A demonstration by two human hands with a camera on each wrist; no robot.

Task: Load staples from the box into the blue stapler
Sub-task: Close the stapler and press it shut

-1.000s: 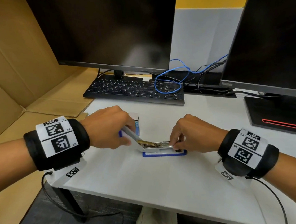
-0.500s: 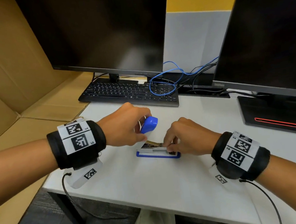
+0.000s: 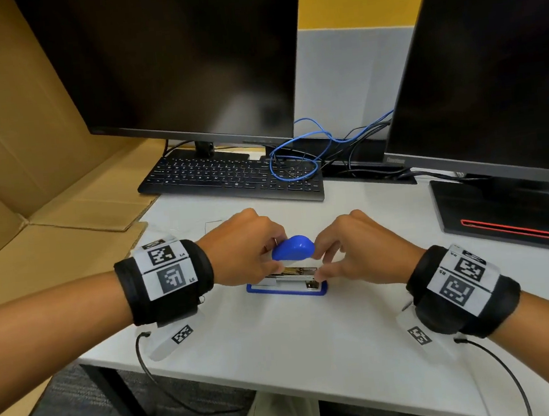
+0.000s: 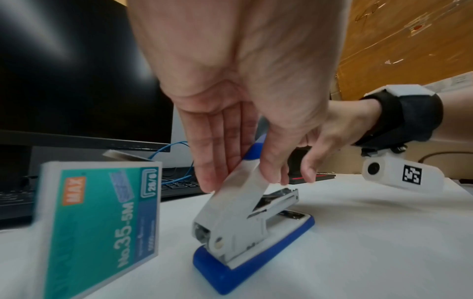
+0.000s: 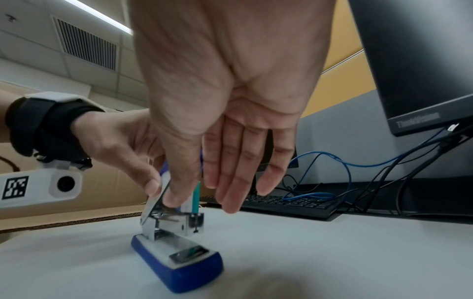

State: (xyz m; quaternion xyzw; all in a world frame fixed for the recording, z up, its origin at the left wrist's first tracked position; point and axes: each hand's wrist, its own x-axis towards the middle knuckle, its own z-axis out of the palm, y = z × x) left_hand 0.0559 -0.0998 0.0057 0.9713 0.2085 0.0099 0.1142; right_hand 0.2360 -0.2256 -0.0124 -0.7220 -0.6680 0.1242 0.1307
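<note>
The blue stapler (image 3: 287, 289) lies on the white table (image 3: 313, 345), its blue base flat and its metal magazine (image 3: 301, 272) uncovered. The blue-and-white top cover (image 3: 293, 248) is tilted up over the magazine. My left hand (image 3: 273, 258) pinches this cover (image 4: 245, 182) between straight fingers and thumb. My right hand (image 3: 318, 264) is at the stapler's front end; its thumb (image 5: 174, 199) touches the magazine (image 5: 179, 220) and its other fingers (image 5: 230, 182) are straight. The teal staple box (image 4: 102, 218) stands upright just left of the stapler (image 4: 243, 232), hidden behind my left hand in the head view.
A black keyboard (image 3: 230, 178) and a looped blue cable (image 3: 295, 159) lie behind the stapler. Two dark monitors (image 3: 168, 60) (image 3: 487, 63) stand at the back, the right one on a base with a red stripe (image 3: 509, 218). Cardboard (image 3: 27, 164) lines the left side.
My left hand has swung the top cover from folded back down to a low tilt over the magazine. My right hand has stayed at the stapler's front.
</note>
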